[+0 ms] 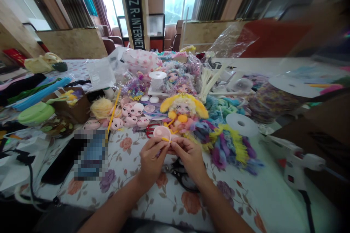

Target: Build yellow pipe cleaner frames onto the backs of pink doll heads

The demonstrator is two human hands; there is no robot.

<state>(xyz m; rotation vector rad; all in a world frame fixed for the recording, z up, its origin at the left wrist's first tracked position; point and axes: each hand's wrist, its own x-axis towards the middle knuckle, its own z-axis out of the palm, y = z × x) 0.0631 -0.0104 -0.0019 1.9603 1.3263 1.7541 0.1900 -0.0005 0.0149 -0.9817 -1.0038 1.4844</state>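
My left hand (153, 156) and my right hand (190, 156) meet over the middle of the table, fingers closed and fingertips almost touching. A short yellow-orange strip (165, 139) shows at my left fingertips. What my right fingers pinch is too small to make out. Just beyond my fingertips is a pale pink hollow doll-head shell (161, 131); whether a hand touches it is unclear. Red-handled scissors (150, 130) lie beside the shell. Partly under my right hand are black-handled scissors (183, 178). Past my hands sits a finished-looking doll (182, 107) with yellow drooping ears.
Several doll faces (130, 121) lie ahead on the left, near a phone (93, 156) and a black case (61, 162). Colourful yarn (224, 145) and a white spool (242, 123) are on the right. A glue gun (296, 160) stands at far right.
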